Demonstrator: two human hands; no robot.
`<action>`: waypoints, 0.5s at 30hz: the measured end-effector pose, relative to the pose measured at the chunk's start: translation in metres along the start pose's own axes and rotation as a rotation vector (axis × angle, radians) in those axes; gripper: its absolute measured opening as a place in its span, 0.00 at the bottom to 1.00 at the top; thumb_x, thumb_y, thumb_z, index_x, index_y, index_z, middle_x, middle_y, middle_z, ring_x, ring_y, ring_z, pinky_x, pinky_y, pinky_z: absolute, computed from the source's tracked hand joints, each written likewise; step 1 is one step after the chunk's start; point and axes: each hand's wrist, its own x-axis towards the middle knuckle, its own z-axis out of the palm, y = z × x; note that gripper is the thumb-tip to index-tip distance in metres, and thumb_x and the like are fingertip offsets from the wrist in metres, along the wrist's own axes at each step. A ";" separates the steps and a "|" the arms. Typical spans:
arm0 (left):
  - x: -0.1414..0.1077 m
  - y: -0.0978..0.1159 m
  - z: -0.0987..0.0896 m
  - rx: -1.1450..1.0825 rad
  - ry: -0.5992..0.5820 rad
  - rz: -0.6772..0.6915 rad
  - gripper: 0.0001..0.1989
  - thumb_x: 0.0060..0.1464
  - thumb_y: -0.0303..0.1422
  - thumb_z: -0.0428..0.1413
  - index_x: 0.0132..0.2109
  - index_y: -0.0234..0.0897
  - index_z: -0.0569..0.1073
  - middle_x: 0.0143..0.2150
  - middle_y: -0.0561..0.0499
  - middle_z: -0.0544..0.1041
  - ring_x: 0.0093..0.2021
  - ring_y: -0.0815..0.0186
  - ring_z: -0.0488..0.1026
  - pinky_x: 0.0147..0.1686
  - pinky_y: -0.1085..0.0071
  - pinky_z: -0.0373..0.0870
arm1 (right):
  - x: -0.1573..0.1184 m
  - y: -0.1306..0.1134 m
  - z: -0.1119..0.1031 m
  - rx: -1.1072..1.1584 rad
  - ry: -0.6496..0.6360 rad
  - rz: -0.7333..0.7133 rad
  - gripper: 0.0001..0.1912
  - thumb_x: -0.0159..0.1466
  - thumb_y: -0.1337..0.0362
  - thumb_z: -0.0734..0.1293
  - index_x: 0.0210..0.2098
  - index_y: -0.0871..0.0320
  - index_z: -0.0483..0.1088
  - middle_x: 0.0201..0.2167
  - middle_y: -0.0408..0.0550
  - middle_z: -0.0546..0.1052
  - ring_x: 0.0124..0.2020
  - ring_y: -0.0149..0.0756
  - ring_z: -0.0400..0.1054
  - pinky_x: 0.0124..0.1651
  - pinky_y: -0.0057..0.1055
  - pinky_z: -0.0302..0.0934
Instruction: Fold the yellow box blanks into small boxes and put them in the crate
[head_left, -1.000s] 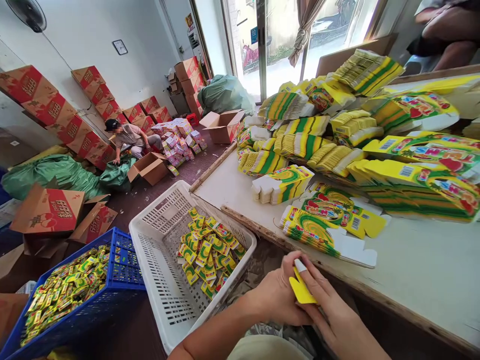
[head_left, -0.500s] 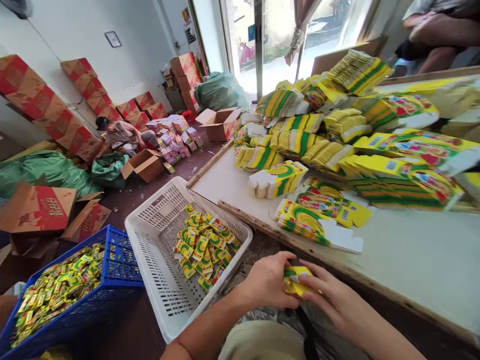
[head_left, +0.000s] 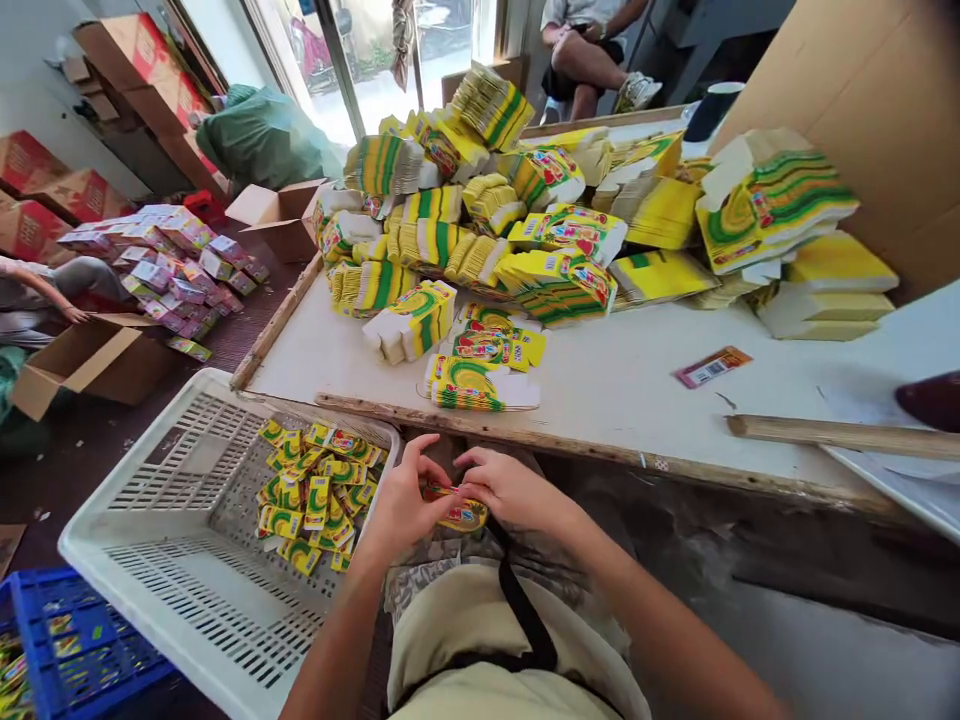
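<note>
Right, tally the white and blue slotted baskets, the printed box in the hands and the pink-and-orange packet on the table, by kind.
White basket: 1
Blue basket: 1
Printed box, between left hand and right hand: 1
Pink-and-orange packet: 1
Total: 4

No wording can be clearly read: bright lettering, too small to make out, is printed on stacked yellow cartons (head_left: 469,380) at centre; blurred characters are borne by red-and-brown boxes (head_left: 86,198) far left; a barcode is shown on a pink-and-orange packet (head_left: 712,368) at right.
</note>
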 end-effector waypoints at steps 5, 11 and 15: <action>-0.005 -0.022 0.025 0.015 -0.113 -0.026 0.28 0.49 0.24 0.56 0.59 0.40 0.63 0.35 0.56 0.74 0.33 0.68 0.72 0.34 0.71 0.69 | -0.010 0.025 0.037 0.103 -0.108 0.091 0.11 0.68 0.64 0.62 0.33 0.61 0.74 0.29 0.46 0.78 0.29 0.34 0.70 0.31 0.26 0.62; -0.010 -0.033 0.016 -0.087 -0.189 -0.071 0.28 0.50 0.32 0.62 0.58 0.37 0.65 0.49 0.46 0.76 0.48 0.61 0.74 0.48 0.64 0.72 | -0.021 0.021 0.040 0.106 -0.006 0.091 0.05 0.64 0.68 0.67 0.39 0.60 0.73 0.37 0.48 0.78 0.39 0.37 0.72 0.41 0.30 0.64; 0.001 -0.026 -0.010 -0.257 -0.376 -0.081 0.31 0.53 0.37 0.61 0.62 0.39 0.63 0.58 0.43 0.74 0.57 0.58 0.72 0.56 0.60 0.69 | -0.015 0.001 0.023 -0.176 0.193 -0.237 0.10 0.69 0.68 0.61 0.41 0.55 0.74 0.44 0.50 0.78 0.51 0.40 0.68 0.58 0.39 0.59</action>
